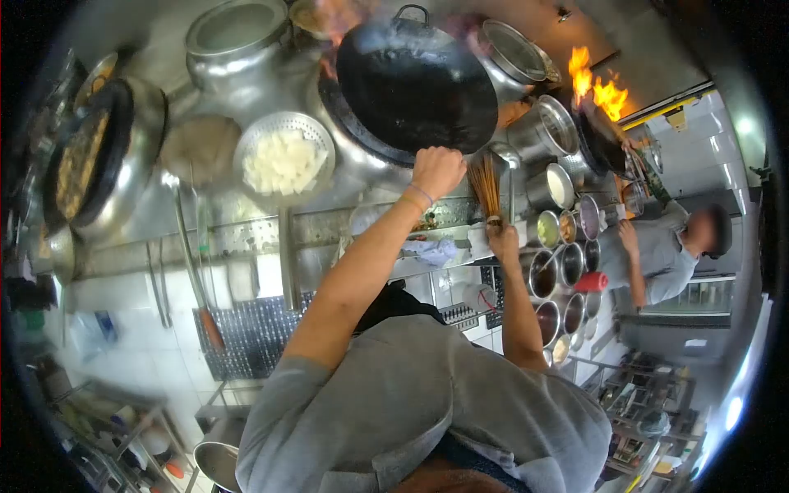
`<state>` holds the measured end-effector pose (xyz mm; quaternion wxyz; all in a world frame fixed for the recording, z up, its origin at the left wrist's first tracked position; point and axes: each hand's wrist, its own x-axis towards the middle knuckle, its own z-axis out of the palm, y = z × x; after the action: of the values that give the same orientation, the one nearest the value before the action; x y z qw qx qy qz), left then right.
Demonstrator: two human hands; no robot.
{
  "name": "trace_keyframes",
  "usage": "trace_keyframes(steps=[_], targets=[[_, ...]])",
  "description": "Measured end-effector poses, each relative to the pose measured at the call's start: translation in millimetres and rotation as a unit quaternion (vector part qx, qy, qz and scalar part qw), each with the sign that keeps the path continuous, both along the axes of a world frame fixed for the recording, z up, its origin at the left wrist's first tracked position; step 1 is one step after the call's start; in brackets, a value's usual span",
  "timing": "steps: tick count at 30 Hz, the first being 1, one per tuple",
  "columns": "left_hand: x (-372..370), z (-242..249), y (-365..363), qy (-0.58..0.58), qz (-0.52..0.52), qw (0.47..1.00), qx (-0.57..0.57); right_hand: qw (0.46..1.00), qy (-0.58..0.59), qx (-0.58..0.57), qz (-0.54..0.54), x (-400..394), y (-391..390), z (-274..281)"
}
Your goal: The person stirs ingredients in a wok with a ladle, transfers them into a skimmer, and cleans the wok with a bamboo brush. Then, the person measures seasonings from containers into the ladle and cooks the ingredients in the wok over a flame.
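Observation:
My left hand (440,171) is closed at the near rim of a large black wok (419,90); whatever part it grips is hidden in the fist. The wok is tilted over the stove, its inside dark and shiny, with a loop handle on the far side. My right hand (503,245) is wrapped round the bound end of a bamboo wok brush (485,185). Its bristles point away from me, just right of the wok and apart from it.
A perforated strainer (325,160) with white chunks lies left of the wok. Flames (604,86) rise at another wok on the right, beside a co-worker (670,255). Several metal seasoning pots (542,275) stand near my right hand. A ladle (209,324) rests at left.

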<state>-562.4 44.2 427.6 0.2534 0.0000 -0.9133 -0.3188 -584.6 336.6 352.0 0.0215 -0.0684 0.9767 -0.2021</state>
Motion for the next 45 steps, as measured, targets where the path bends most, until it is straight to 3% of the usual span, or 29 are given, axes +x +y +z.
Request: trace_keyframes(steps=[3,5,9,12,15,17,21,24,26,29,31,33,35,37,41,45], targets=[[-2,3,1,-0.031,0.01,0.999,-0.004,0.999,0.017,0.029,0.013,21,-6,12],[-2,6,2,-0.05,0.013,0.999,-0.01,0.995,0.098,0.012,-0.005,29,3,12],[-5,11,6,-0.099,0.041,0.994,-0.016,0.996,0.07,-0.045,0.008,43,30,5],[-6,13,9,-0.124,0.063,0.99,-0.019,0.994,0.105,0.006,0.033,57,46,-6],[-7,15,13,-0.151,0.1,0.983,-0.041,0.983,0.17,-0.003,0.076,72,52,-16],[-6,12,13,-0.163,0.109,0.979,-0.057,0.987,0.136,-0.032,0.086,80,53,-15],[-1,18,21,-0.15,0.095,0.979,-0.102,0.971,0.183,-0.069,0.137,86,65,-37],[21,52,41,-0.131,0.102,0.98,-0.109,0.967,0.162,-0.076,0.179,100,70,-26],[44,103,55,-0.134,0.102,0.981,-0.098,0.948,0.231,-0.084,0.201,106,75,-28],[49,147,57,-0.043,0.143,0.975,-0.167,0.962,0.15,-0.144,0.179,109,84,-32],[51,162,56,0.016,0.171,0.969,-0.175,0.957,0.161,-0.14,0.197,108,83,-25],[49,148,49,0.056,0.176,0.965,-0.184,0.951,0.179,-0.128,0.217,109,79,-14],[54,135,48,-0.003,0.195,0.968,-0.158,0.954,0.155,-0.132,0.222,105,78,-10],[49,95,43,-0.03,0.173,0.971,-0.164,0.956,0.115,-0.165,0.211,101,73,0],[35,21,33,-0.055,0.125,0.985,-0.103,0.963,0.144,-0.147,0.176,99,72,5],[24,0,34,-0.063,0.119,0.985,-0.112,0.97,0.152,-0.105,0.156,107,84,5]])
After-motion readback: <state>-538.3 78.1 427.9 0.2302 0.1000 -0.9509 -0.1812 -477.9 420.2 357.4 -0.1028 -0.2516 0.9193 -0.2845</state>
